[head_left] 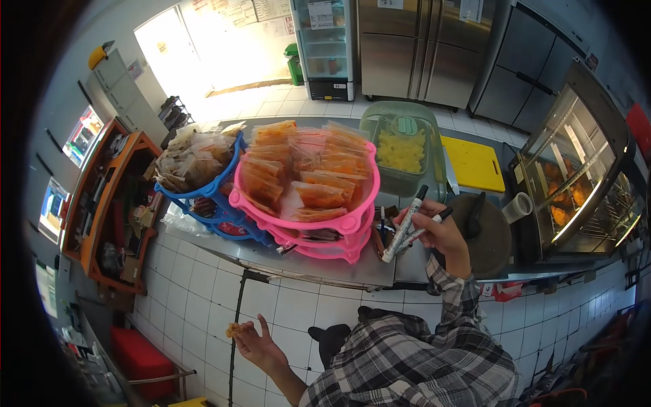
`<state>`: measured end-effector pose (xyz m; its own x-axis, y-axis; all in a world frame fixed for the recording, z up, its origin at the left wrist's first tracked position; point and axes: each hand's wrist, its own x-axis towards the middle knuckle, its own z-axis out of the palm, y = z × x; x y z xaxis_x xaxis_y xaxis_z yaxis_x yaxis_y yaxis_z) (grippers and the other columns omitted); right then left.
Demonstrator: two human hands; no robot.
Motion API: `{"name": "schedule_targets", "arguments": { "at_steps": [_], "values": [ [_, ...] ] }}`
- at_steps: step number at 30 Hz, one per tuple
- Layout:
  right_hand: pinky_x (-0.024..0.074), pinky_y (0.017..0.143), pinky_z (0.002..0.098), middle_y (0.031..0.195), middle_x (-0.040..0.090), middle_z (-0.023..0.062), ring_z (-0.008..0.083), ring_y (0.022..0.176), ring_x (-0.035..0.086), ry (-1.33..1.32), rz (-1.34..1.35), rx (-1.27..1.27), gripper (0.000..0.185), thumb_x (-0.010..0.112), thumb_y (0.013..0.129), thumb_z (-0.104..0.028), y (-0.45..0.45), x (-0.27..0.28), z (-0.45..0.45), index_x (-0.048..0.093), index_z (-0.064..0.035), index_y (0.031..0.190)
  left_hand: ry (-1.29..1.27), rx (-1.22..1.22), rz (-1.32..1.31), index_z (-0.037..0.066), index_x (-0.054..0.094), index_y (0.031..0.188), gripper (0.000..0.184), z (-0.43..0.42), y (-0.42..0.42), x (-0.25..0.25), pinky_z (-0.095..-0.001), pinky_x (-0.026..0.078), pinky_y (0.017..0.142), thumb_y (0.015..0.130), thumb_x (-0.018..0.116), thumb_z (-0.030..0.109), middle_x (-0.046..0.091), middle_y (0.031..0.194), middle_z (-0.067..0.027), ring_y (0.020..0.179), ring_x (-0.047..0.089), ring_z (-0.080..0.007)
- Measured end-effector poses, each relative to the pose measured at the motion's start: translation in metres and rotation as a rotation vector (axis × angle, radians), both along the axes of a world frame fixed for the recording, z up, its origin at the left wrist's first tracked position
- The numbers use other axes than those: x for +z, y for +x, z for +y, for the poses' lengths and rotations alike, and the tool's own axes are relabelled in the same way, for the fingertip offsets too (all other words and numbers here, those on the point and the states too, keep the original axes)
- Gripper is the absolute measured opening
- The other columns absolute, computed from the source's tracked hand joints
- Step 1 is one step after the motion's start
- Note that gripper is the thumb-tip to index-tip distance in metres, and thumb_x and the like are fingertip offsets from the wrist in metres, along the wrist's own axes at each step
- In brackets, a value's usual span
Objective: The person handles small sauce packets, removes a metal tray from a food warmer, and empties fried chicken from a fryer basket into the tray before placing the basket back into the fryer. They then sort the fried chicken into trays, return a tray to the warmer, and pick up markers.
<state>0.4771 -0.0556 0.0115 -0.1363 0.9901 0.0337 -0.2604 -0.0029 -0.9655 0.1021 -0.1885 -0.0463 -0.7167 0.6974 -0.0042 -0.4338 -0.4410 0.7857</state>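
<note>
My right hand is closed around two white marker pens with black caps, above the counter's front edge. One marker pen slants up towards the back; the other marker lies across it in the fingers. Low on the left, over the floor, my left hand pinches a small golden-brown piece of food at its fingertips. Left of my right hand stands a pink basket with rows of clear packets of orange contents. Under that hand's wrist side lies a dark round lid or board.
A blue basket of packets stands left. Behind are a green tub with yellow pieces and a yellow cutting board beside a knife. A plastic cup and glass food warmer stand right.
</note>
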Motion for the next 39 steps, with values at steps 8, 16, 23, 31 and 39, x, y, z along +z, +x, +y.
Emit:
{"name": "schedule_targets", "arguments": {
  "at_steps": [8,16,23,31,39],
  "values": [
    [0.0336,0.034,0.0162,0.092,0.068,0.0196,0.0048,0.040,0.048,0.096,0.133,0.163,0.029,0.060,0.087,-0.015,-0.072,0.017,-0.012,0.056,0.0050,0.107,0.055,-0.059,0.029,0.007,0.054,0.120,0.034,-0.003,-0.087,-0.021,-0.0478,0.046,0.100,0.091,0.062,0.022,0.059,0.109,-0.0013,0.101,0.056,-0.0125],
    [0.0304,0.035,0.0170,0.094,0.069,0.0197,0.0035,0.040,0.044,0.002,0.102,0.288,0.026,0.062,0.087,-0.014,-0.185,0.045,-0.024,0.054,0.0007,0.107,0.047,0.032,0.055,0.006,0.056,0.106,0.022,-0.016,-0.163,0.002,-0.0473,0.046,0.100,0.095,0.055,0.025,0.059,0.098,-0.0009,0.095,0.056,-0.0111],
    [0.0284,0.035,0.0175,0.096,0.070,0.0134,0.0021,0.039,0.037,-0.105,0.065,0.513,0.021,0.060,0.090,-0.015,-0.318,0.008,-0.026,0.055,-0.0016,0.105,-0.017,0.111,0.133,0.006,0.057,0.109,0.026,-0.046,-0.238,-0.001,-0.0444,0.047,0.099,0.097,0.053,0.028,0.057,0.101,-0.0012,0.098,0.053,-0.0108],
    [0.0446,0.055,0.0197,0.097,0.066,0.0055,0.0069,0.076,0.057,0.020,-0.086,0.490,0.024,0.058,0.091,-0.025,-0.342,0.030,-0.017,0.055,-0.0038,0.102,-0.122,0.278,0.038,0.006,0.057,0.113,0.029,-0.051,-0.301,-0.010,-0.0406,0.048,0.097,0.095,0.055,0.030,0.057,0.100,-0.0005,0.097,0.054,-0.0104],
    [0.0403,0.046,0.0256,0.065,0.046,0.0010,0.0077,0.054,0.045,0.103,-0.179,-1.031,0.031,0.053,0.093,-0.032,-0.143,0.064,-0.045,0.051,-0.0032,0.104,-0.137,0.250,0.005,0.005,0.056,0.116,0.033,-0.004,-0.359,-0.026,-0.0399,0.048,0.096,0.094,0.057,0.030,0.058,0.101,-0.0008,0.093,0.056,-0.0101]
  ]
}}
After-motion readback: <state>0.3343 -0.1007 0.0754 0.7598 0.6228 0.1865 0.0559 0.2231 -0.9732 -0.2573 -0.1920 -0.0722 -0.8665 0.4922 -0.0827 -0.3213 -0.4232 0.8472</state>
